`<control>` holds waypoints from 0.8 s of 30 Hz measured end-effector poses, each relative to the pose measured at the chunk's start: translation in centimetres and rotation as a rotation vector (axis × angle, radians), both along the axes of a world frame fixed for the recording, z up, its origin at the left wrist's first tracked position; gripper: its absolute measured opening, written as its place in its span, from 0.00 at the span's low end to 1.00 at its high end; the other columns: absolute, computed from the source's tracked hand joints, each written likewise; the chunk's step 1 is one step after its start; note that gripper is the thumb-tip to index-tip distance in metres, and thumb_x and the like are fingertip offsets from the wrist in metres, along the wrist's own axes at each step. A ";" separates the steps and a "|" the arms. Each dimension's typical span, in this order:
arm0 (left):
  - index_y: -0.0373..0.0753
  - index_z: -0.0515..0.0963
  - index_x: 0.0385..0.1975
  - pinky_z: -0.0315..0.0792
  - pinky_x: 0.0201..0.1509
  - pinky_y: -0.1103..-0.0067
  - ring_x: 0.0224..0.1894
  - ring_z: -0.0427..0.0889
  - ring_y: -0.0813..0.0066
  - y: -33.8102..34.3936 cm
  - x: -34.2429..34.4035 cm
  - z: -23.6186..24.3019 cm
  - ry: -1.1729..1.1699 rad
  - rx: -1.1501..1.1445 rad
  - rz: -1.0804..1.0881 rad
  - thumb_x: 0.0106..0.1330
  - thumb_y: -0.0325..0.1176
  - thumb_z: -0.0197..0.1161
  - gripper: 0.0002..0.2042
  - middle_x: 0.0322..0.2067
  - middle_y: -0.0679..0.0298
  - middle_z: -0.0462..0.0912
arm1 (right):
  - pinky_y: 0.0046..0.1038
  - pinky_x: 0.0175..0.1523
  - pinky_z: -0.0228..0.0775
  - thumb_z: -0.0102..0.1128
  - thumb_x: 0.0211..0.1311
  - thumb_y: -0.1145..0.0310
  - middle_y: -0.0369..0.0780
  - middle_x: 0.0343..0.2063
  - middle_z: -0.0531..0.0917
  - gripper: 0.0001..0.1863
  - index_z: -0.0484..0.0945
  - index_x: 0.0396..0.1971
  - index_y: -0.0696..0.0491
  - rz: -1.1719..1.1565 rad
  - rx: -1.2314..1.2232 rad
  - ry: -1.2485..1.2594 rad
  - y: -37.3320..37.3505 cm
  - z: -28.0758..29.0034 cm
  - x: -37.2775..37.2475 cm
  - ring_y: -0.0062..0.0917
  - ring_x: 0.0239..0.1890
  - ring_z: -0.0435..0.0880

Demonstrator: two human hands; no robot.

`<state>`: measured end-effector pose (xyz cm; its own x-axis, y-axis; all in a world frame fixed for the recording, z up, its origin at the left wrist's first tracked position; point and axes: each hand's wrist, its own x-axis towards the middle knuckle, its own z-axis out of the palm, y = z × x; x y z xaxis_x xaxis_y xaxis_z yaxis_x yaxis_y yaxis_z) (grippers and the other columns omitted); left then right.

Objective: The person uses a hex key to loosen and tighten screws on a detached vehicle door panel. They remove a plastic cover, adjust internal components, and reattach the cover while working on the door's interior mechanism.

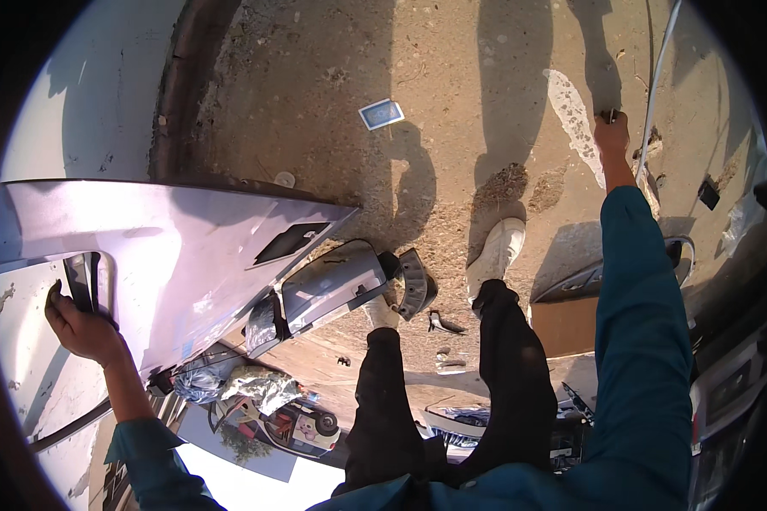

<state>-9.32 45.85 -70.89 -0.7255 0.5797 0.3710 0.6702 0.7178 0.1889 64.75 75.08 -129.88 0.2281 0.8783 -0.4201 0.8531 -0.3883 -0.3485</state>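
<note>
- The left grip (88, 335), fingers partly bent, was just beside the dark strip (78, 279) at the pale panel's (158, 247) opening; whether it held anything, I could not tell.
- The right grip (612, 132), well apart from the panel, was curled closed around one small item (612, 116), too small to identify.
- One blue card (381, 114) and two pale shoes (499, 249) were in view.
- The ground (315, 111) was rough, brown and sunlit, crossed by shadows.

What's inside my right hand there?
A small, pale tip shows at the fingers of your right hand. Your curled hand covers the rest, so I can't tell what it is.
</note>
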 end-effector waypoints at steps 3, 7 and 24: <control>0.34 0.84 0.58 0.81 0.56 0.74 0.50 0.85 0.70 -0.1 0.0 0.3 -0.038 0.028 0.007 0.86 0.34 0.52 0.16 0.51 0.58 0.87 | 0.44 0.60 0.80 0.70 0.73 0.60 0.48 0.52 0.90 0.23 0.80 0.61 0.55 0.051 -0.051 0.016 -1.5 0.4 -0.7 0.47 0.55 0.90; 0.35 0.86 0.57 0.79 0.59 0.72 0.51 0.86 0.68 0.0 0.6 0.1 0.064 -0.042 -0.011 0.85 0.35 0.52 0.16 0.50 0.57 0.89 | 0.40 0.55 0.79 0.69 0.73 0.61 0.46 0.45 0.91 0.16 0.85 0.51 0.57 0.075 -0.106 0.272 -6.5 4.8 -3.5 0.38 0.48 0.90; 0.46 0.83 0.49 0.77 0.55 0.57 0.52 0.88 0.50 1.4 3.6 -1.4 0.096 0.126 -0.188 0.84 0.43 0.55 0.12 0.44 0.57 0.92 | 0.21 0.21 0.51 0.69 0.77 0.68 0.27 0.22 0.75 0.07 0.84 0.47 0.55 -0.501 -0.630 0.964 -38.5 45.5 -16.2 0.09 0.17 0.62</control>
